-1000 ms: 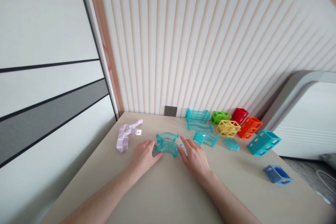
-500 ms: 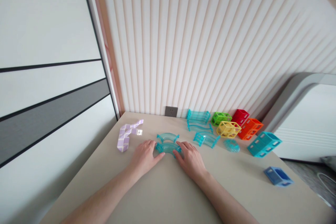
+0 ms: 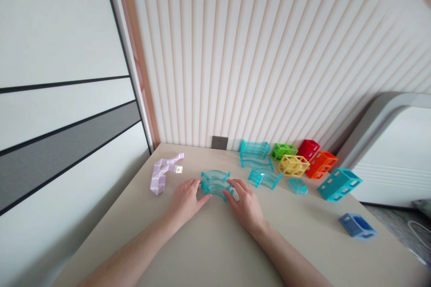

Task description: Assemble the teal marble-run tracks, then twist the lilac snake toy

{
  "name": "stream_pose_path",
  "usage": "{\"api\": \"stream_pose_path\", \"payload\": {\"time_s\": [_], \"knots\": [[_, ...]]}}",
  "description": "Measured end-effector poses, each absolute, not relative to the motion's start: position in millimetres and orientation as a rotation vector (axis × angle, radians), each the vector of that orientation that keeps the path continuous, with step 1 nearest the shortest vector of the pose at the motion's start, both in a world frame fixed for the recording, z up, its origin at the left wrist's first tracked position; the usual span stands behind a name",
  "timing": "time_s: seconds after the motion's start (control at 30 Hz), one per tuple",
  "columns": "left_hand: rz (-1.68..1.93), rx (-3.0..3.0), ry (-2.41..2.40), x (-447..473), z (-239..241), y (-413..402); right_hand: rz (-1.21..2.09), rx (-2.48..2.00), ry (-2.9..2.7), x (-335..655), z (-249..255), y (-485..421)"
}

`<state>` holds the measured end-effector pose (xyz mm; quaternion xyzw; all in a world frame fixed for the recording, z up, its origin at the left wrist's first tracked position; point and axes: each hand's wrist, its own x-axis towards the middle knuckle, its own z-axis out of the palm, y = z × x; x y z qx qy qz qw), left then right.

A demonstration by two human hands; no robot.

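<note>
On the table in front of me lie clear teal curved track pieces, a front stack (image 3: pixel 215 189) and a single curved piece (image 3: pixel 216 174) just behind it. My left hand (image 3: pixel 186 198) holds the left end of the front stack, thumb along its near side and fingers behind. At the right end, my right hand (image 3: pixel 245 204) has its thumb and fingertips around the stack's edge, with a gap visible inside the grip. Fingers hide both ends of the stack in part.
Right of my hands lie more teal track pieces (image 3: pixel 265 178), a teal domed piece (image 3: pixel 297 185), and green (image 3: pixel 283 152), yellow (image 3: pixel 292 165), red (image 3: pixel 308 150), orange (image 3: pixel 322 164), teal (image 3: pixel 339 184) and blue blocks (image 3: pixel 358 226). A folded lilac strip (image 3: pixel 159 176) lies left.
My right hand has shifted slightly at the stack's right end, its fingers and thumb parting a little more. My left hand stays almost where it was.
</note>
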<state>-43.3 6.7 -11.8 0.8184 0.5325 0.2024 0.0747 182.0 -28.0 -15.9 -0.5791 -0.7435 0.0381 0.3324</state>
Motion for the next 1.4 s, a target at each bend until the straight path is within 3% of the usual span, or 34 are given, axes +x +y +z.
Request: {"api": "stream_pose_path", "payload": {"time_s": [1.4], "knots": [[0.527, 2.406, 1.699, -40.3, -10.1, 6.2, -0.070, -1.833, -2.121, 182.3, -9.5, -34.1]]}}
